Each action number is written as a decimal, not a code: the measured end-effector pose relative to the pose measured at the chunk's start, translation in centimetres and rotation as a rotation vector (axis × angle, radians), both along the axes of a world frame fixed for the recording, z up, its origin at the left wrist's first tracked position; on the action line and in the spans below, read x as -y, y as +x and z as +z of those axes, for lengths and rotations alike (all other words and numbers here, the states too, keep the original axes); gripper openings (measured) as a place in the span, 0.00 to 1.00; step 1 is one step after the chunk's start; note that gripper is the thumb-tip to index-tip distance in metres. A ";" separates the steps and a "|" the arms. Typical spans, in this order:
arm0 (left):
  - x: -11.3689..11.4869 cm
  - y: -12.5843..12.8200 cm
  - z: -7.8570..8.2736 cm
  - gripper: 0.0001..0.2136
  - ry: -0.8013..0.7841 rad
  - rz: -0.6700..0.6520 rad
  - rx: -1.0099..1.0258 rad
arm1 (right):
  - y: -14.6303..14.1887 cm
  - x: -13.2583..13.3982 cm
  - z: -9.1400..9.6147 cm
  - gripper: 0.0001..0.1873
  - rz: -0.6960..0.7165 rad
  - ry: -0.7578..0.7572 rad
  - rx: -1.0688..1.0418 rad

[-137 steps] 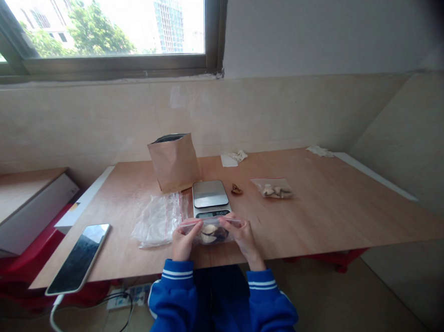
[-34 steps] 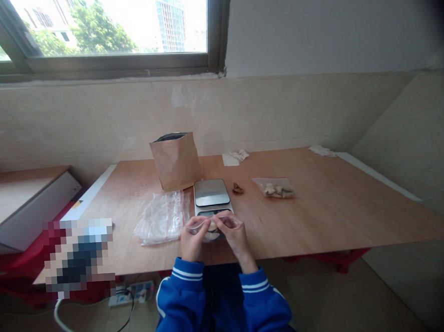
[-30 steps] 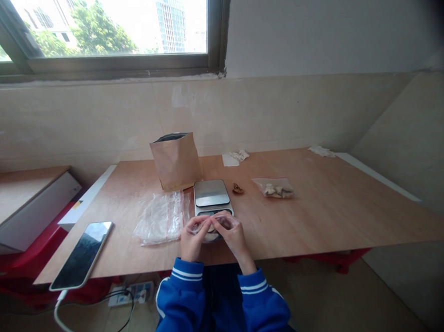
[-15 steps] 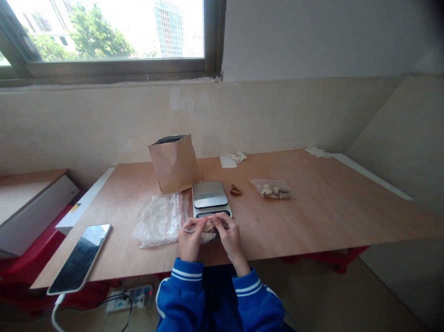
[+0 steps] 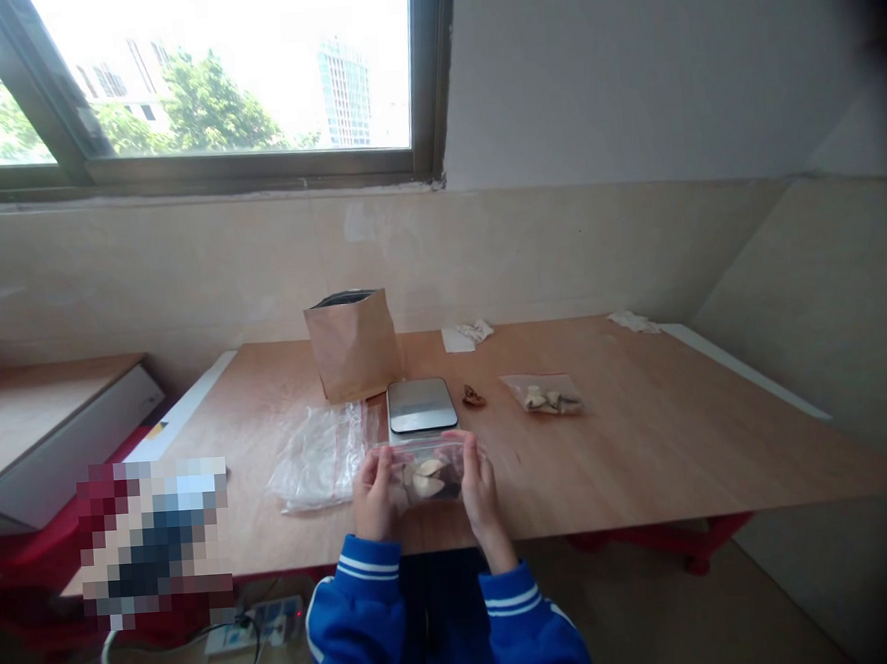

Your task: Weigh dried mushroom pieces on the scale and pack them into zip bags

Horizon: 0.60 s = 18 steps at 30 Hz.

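Between my hands is a clear zip bag (image 5: 425, 476) with several pale, slice-like pieces in it. My left hand (image 5: 374, 492) is closed on its left end, and my right hand (image 5: 478, 485) grips its right end. The bag is held above the table's front edge, just before a kitchen scale (image 5: 422, 405) with a bare metal plate; the bag and hands hide the scale's front. To the left of the scale lies a pile of clear plastic zip bags (image 5: 316, 460). A small brown dried piece (image 5: 474, 397) rests right of the scale.
A brown paper pouch (image 5: 354, 347) stands open behind the scale. Another filled zip bag (image 5: 547, 396) lies to the right. Crumpled white tissue (image 5: 476, 332) sits at the back. At far left is a pixelated phone-like object with a white cable (image 5: 114, 663).
My hands have moved apart from pinching close together along the bag's top to holding its two ends. The bag is now spread out and its contents show. The view has tilted slightly up.
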<state>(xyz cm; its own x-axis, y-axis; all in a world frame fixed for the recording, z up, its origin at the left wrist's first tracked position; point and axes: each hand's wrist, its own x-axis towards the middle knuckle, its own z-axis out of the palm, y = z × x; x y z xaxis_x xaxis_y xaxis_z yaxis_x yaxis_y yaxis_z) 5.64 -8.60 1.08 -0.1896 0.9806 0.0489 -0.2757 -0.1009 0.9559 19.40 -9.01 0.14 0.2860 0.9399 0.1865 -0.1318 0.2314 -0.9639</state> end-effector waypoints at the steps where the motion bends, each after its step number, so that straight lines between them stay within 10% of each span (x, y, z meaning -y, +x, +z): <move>1: -0.1 -0.1 -0.2 0.18 0.000 0.014 -0.019 | 0.0 0.0 0.0 0.29 -0.054 -0.007 0.012; 6: -0.4 -0.2 -0.6 0.17 0.042 0.057 -0.066 | 0.0 0.0 0.5 0.27 -0.257 -0.002 0.107; 12: -0.9 0.2 -1.2 0.18 -0.042 0.131 0.051 | 0.5 -0.3 0.6 0.24 -0.041 0.026 0.007; 18: -0.8 0.8 -1.1 0.24 -0.155 0.135 0.042 | 1.4 0.0 0.9 0.21 -0.126 0.083 0.050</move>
